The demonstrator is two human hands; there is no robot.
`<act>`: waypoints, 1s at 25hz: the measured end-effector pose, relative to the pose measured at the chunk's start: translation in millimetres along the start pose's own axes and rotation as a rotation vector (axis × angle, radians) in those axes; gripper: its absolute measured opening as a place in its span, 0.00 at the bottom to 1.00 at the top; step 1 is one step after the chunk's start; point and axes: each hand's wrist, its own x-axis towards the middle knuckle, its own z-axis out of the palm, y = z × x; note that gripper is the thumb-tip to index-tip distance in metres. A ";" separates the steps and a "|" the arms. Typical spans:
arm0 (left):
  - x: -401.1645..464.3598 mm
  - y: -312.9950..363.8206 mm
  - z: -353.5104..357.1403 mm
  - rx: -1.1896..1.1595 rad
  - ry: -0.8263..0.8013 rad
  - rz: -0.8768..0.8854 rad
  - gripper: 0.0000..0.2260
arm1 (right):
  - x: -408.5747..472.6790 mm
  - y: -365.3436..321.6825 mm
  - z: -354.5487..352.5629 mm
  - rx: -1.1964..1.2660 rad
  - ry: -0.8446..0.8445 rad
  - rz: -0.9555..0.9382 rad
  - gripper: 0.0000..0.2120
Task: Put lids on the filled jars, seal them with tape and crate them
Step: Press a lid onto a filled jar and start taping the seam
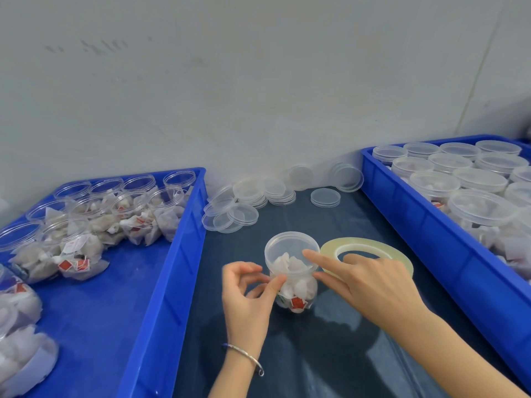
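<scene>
Both hands are working at one lidded jar (pixel 291 271) standing upright on the dark table cover (pixel 330 326) between two blue crates. Left hand (pixel 247 297) is pinching thumb and forefinger against the jar's wall just under the lid (pixel 290 245), probably on a tape end too clear to make out. Right hand (pixel 370 285) is lying across the tape roll (pixel 370 252), its forefinger reaching to the lid's rim. Jar axis is vertical, so sealing likely means running tape around the lid seam. Loose lids (pixel 230 211) are lying beyond; the right crate (pixel 431 225) is holding lidded jars, the left crate (pixel 161 282) open ones.
</scene>
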 end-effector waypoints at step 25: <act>28.1 9.3 14.4 0.372 -0.306 0.170 0.25 | 3.6 18.1 1.2 0.057 -0.278 -0.036 0.35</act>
